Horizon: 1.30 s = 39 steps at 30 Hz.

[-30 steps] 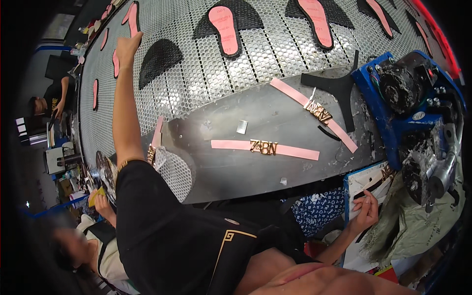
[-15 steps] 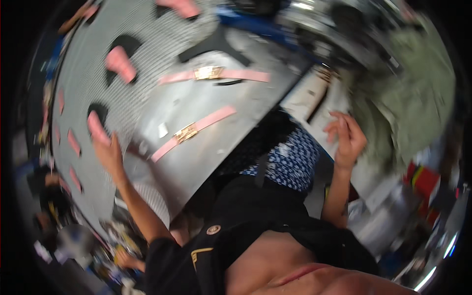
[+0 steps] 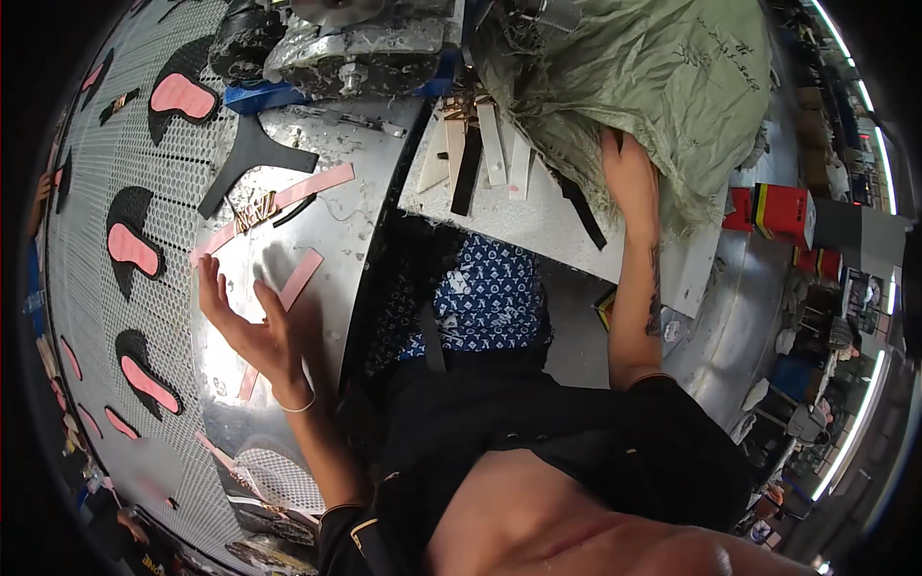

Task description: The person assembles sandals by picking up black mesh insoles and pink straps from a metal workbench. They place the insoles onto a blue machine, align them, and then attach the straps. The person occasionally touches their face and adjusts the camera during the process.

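Note:
My left hand (image 3: 252,331) hovers with fingers spread over a pink strap (image 3: 305,274), which it partly covers. Nothing shows in its grasp. Farther up the metal table lies another pink strap (image 3: 322,182) with a gold-coloured metal ornament (image 3: 255,213) at its middle. A dark Y-shaped piece (image 3: 248,154) is beside it. Over on the right, my right hand (image 3: 629,178) reaches into the folds of a green woven sack (image 3: 663,86). Its fingertips are hidden by the fabric, so whether it grips anything does not show.
A perforated grey belt (image 3: 91,211) at left carries several dark shoe pieces with pink insoles (image 3: 133,248). Machinery (image 3: 355,67) stands at the far edge. On a white board (image 3: 538,216) lie pale and black strips (image 3: 468,171). Red boxes (image 3: 783,213) sit at right.
The view has swung to the right. My left hand has come away from a pink insole on the belt to above the strap. My right hand has moved up into the sack.

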Tool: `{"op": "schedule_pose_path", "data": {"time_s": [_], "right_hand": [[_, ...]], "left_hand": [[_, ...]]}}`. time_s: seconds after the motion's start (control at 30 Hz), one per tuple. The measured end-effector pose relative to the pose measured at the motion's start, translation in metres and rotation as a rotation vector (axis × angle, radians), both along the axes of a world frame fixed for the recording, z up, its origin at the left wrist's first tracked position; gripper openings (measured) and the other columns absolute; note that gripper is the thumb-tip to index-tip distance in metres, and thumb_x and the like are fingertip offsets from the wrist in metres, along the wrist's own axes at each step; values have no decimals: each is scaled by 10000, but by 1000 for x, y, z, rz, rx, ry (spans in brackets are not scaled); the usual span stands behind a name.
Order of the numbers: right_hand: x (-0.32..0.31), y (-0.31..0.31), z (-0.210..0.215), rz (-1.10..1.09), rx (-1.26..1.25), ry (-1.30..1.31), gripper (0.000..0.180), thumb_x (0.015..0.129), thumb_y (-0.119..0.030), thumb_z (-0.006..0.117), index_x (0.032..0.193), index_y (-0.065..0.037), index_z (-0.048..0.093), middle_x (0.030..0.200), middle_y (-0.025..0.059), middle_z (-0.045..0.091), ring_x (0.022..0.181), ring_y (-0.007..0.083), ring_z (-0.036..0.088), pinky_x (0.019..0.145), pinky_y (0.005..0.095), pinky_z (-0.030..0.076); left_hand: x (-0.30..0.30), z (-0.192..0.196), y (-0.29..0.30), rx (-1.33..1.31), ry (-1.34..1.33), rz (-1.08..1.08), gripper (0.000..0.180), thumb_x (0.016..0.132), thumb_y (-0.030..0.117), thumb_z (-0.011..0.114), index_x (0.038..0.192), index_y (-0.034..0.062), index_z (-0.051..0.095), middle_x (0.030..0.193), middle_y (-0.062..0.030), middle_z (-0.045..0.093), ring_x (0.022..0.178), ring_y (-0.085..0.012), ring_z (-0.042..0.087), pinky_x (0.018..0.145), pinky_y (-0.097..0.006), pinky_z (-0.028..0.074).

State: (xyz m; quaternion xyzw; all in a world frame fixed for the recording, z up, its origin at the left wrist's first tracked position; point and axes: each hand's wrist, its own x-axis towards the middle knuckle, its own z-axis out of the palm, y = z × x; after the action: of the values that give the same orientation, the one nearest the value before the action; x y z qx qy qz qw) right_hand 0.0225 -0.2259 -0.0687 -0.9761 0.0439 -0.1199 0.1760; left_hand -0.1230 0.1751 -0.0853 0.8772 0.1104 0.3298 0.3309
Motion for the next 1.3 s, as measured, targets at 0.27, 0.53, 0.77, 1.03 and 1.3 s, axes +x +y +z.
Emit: {"op": "schedule_pose_path", "data": {"time_s": [0.27,0.53,0.77,1.03,1.3], "right_hand": [[54,-73,-6,30,-387,-3,307,900,-225,570,1108,-7,630,1048,195,647,965,378,590,852,392,452],[17,-52,8,161,-575,-217,238,888,-216,616,1022,-23,660,951,136,671,850,298,634,755,368,482],[-46,33,76,242,150,-106,207,767,-101,778,823,-23,595,647,38,523,571,128,478,557,265,393],[-38,23,61,248,749,23,296,865,-228,717,744,-36,527,726,-60,434,649,29,350,564,206,257],[-37,17,97,235,1175,-359,424,952,-415,574,734,-55,523,701,-15,505,606,58,450,564,214,379]], "left_hand": [[2,-15,-1,-128,9,28,576,869,-10,531,1409,-47,335,1397,-216,407,1297,-324,429,1093,-449,334],[4,-15,5,-120,17,32,529,873,-16,520,1382,-46,380,1366,-205,450,1279,-309,449,1077,-433,356],[4,-11,4,-38,29,45,476,888,-13,507,1357,-32,429,1339,-179,483,1252,-282,474,1068,-413,378],[1,-7,1,24,5,45,503,824,-73,525,1323,-46,463,1299,-193,511,1212,-307,496,1035,-411,383],[-5,14,-20,195,-76,-44,451,805,-87,545,1254,-51,525,1233,-221,552,1137,-349,547,995,-407,417]]}}
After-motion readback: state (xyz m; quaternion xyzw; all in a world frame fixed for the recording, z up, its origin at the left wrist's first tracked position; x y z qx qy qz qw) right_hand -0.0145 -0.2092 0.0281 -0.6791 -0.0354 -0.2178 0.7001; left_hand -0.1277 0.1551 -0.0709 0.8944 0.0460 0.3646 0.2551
